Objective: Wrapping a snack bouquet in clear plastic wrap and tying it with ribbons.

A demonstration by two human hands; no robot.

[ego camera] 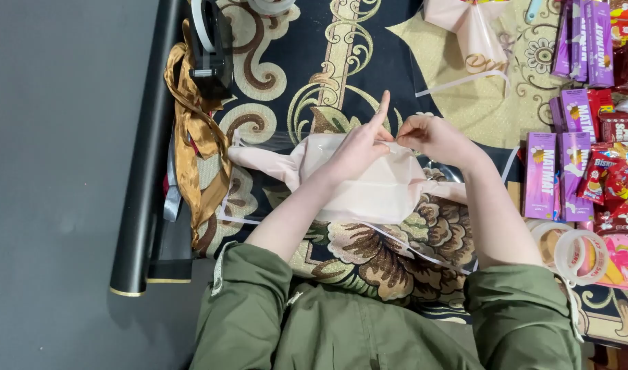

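A pale pink wrapped bundle (379,192) lies on a clear plastic sheet (259,140) over a patterned dark cloth (314,62). My left hand (358,147) presses on the bundle's top edge, index finger pointing up. My right hand (430,137) pinches the same edge just beside it, fingers closed on the pink wrapping. The two hands touch at the fingertips. Both forearms are bare below green sleeves.
A tape dispenser (211,48) and a gold ribbon (194,137) lie at the left beside a black roll (146,157). Purple snack boxes (557,171) and red packets (612,178) crowd the right. Tape rolls (581,257) sit at lower right. Another pink wrapped bundle (475,31) lies at the top.
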